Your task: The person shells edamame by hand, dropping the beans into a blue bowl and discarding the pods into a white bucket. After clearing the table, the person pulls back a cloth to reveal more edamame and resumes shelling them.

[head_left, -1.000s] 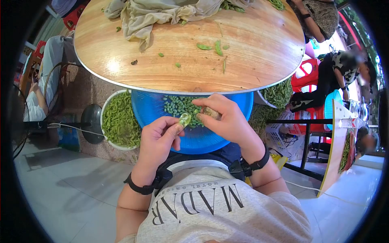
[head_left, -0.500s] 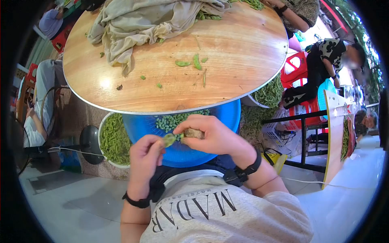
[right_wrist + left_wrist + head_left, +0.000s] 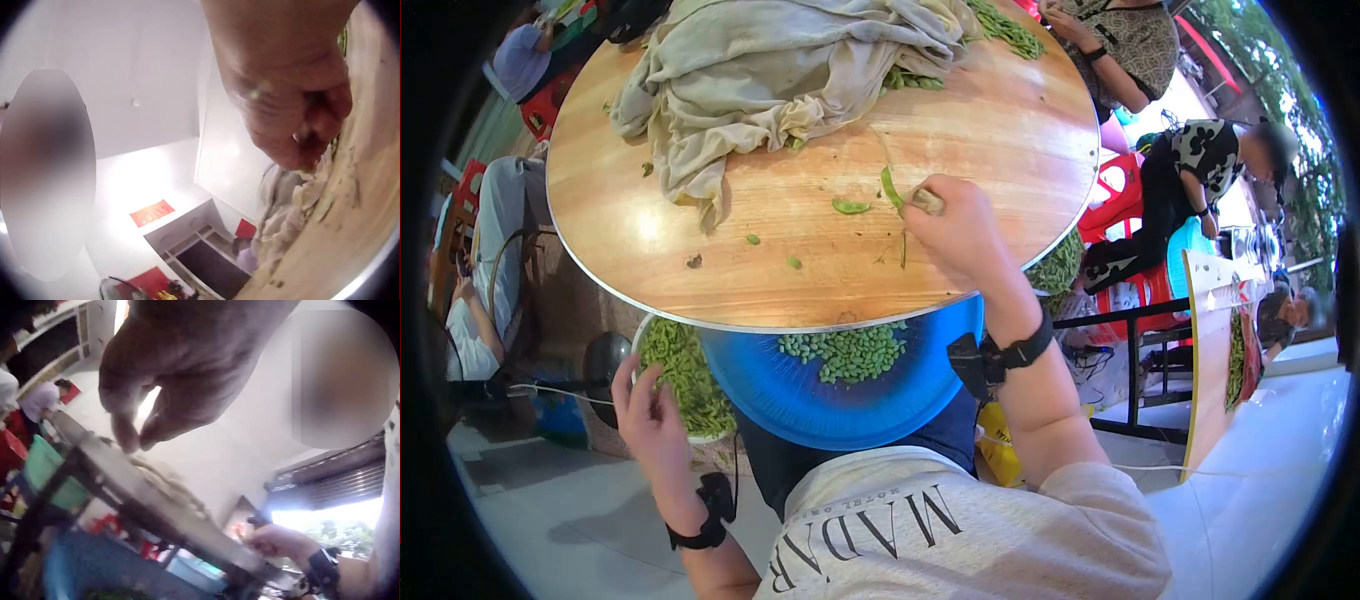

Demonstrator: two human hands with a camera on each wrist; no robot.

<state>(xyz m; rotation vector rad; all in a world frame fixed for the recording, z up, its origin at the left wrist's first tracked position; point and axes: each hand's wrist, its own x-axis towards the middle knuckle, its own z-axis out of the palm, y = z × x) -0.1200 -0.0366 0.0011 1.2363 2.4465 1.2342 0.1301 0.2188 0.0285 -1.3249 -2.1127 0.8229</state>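
Note:
My right hand (image 3: 960, 228) reaches over the round wooden table (image 3: 800, 285). Its curled fingers pinch the near end of a green bean pod (image 3: 890, 185); a brownish wrap-like piece (image 3: 927, 202) shows at the fingers. Another green pod (image 3: 850, 206) lies just left of it. Over the white tub of pods (image 3: 690, 385), my left hand (image 3: 652, 425) has its fingers loosely spread, holding nothing visible. In the left wrist view that hand (image 3: 181, 369) is dark against the light. Between my arms, a blue basin (image 3: 850, 425) holds shelled green beans (image 3: 855, 352).
A crumpled grey cloth (image 3: 750, 90) covers the table's far side, with more pods (image 3: 1010, 30) beside it. Pod scraps dot the wood. At right stand a black metal frame (image 3: 1135, 365), an upright board (image 3: 1215, 370) and red stools (image 3: 1115, 190). Other people are around.
Both hands were together over the basin, the left holding an opened pod. They have parted: the right moved forward to the pod on the table, the left moved aside without its pod.

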